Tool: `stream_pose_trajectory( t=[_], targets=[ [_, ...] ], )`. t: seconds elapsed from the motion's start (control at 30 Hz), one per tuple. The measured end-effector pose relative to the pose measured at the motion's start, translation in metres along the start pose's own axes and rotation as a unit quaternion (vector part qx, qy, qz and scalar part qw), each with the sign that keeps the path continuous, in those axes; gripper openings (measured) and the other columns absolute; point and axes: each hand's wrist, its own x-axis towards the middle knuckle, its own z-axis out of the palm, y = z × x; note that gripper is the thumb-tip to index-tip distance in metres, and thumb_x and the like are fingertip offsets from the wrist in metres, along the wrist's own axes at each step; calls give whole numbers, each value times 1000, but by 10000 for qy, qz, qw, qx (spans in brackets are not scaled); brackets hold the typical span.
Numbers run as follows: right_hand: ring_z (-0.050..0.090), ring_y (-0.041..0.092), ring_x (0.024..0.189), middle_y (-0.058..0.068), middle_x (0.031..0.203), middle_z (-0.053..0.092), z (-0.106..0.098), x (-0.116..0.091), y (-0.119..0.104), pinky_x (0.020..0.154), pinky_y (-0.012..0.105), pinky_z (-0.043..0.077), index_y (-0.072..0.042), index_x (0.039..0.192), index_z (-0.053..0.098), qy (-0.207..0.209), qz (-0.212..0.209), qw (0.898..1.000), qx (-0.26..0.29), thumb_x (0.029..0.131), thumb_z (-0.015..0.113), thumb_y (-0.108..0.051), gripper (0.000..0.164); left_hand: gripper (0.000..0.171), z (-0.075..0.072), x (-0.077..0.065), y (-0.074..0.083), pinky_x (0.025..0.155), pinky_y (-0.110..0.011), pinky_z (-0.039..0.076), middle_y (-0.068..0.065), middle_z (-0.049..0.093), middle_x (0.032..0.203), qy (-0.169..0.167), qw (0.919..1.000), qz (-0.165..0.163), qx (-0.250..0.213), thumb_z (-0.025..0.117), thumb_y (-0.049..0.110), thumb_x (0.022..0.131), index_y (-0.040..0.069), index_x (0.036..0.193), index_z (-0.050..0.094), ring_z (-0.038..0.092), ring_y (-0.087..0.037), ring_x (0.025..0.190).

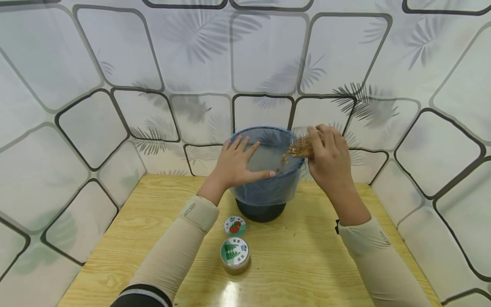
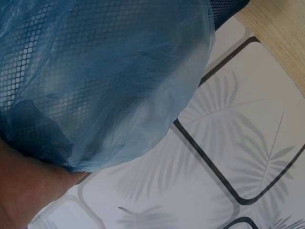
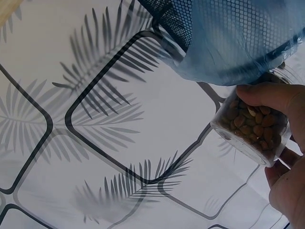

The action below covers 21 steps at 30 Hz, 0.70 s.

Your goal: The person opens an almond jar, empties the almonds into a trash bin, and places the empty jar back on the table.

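My right hand (image 1: 330, 161) grips a clear jar (image 1: 300, 135) of almonds, tipped sideways over the right rim of a bin. Almonds (image 1: 284, 158) spill from its mouth into the bin. In the right wrist view, thumb and fingers wrap the jar, and many brown almonds (image 3: 257, 125) still lie inside it. The dark mesh bin (image 1: 261, 212) is lined with a translucent blue plastic bag (image 1: 264, 194) folded over its rim. My left hand (image 1: 237, 165) rests on the bin's left rim, fingers straight and spread. Its thumb lies along the near edge.
A round container (image 1: 235, 261) with a green vegetable label stands on the wooden table (image 1: 161, 213), in front of the bin. Just behind it lies a round lid (image 1: 235, 226) with a tomato picture. Patterned white sheeting (image 1: 264, 51) walls the back and sides.
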Motion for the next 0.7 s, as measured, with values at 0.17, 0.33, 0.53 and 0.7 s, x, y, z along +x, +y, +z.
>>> stream_pose_trajectory(
  t=[0.17,0.33,0.53,0.7],
  targets=[
    [53,50,125,30,136,57,-2,0,-1,105,64,48,2,143,59,-67,-23,10000,-70,82,66,12,62,107,1,0,0,134,-63,4,-16,18,178,5,10000,1,0,52,88,88,28,172,22,8,-38,167],
    [53,51,125,30,135,58,-1,0,-1,103,64,49,3,142,60,61,-63,10000,-17,82,66,13,61,107,1,0,0,134,-63,6,-16,19,178,48,10000,18,35,52,88,88,28,171,24,11,-39,166],
    [54,51,124,30,135,58,0,-1,-1,101,63,49,2,141,61,101,-41,9999,-11,78,68,15,64,106,1,0,0,134,-64,7,-16,20,178,51,10000,21,5,52,88,88,27,171,24,11,-40,166],
    [54,51,124,30,135,58,0,-1,-2,101,63,49,2,141,61,121,-37,9999,5,77,69,15,66,106,-1,0,1,133,-64,7,-16,20,178,25,10000,27,33,51,88,89,27,171,24,11,-40,166]
  ],
)
